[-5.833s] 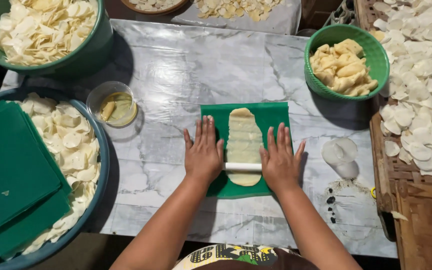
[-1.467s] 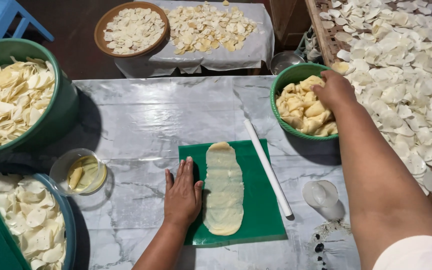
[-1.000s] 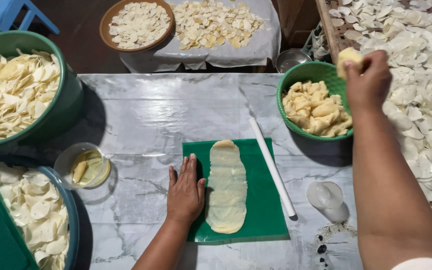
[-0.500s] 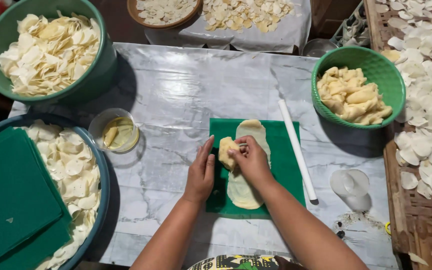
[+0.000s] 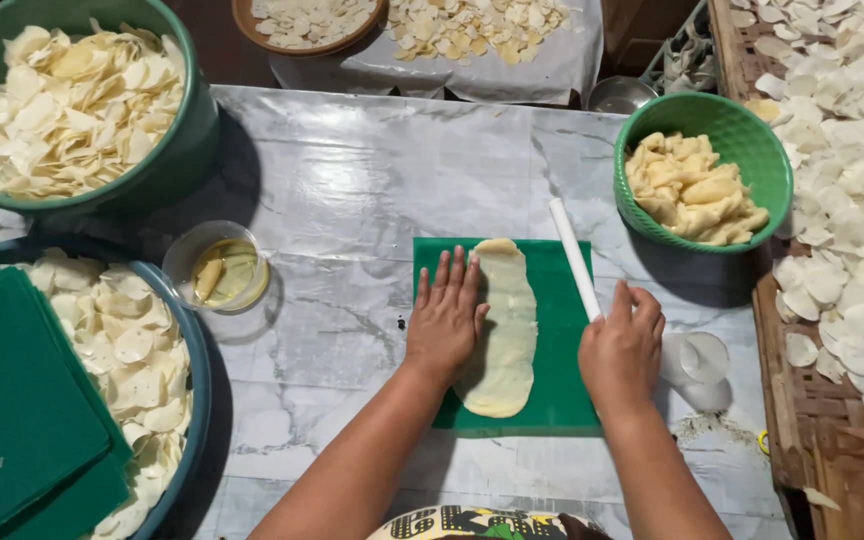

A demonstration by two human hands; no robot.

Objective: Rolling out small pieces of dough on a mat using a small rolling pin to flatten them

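Note:
A long flattened strip of pale dough (image 5: 507, 325) lies lengthwise on a green cutting mat (image 5: 556, 395). My left hand (image 5: 444, 318) rests flat on the mat, fingers apart, its fingertips over the strip's left edge. My right hand (image 5: 622, 350) is at the mat's right edge, fingers curled onto the near end of a thin white rolling stick (image 5: 574, 256) that lies along that edge. Whether the stick is lifted off the table I cannot tell.
A green basket of yellow dough pieces (image 5: 704, 185) stands at the right. A small clear cup of oil (image 5: 220, 275) sits left of the mat. Basins of pale chips (image 5: 72, 95) (image 5: 122, 350) stand left; a wooden rack of drying discs (image 5: 852, 150) lines the right.
My right hand went to the green basket, brought a dough piece to the mat, then moved right onto the white stick. My left hand stayed on the mat.

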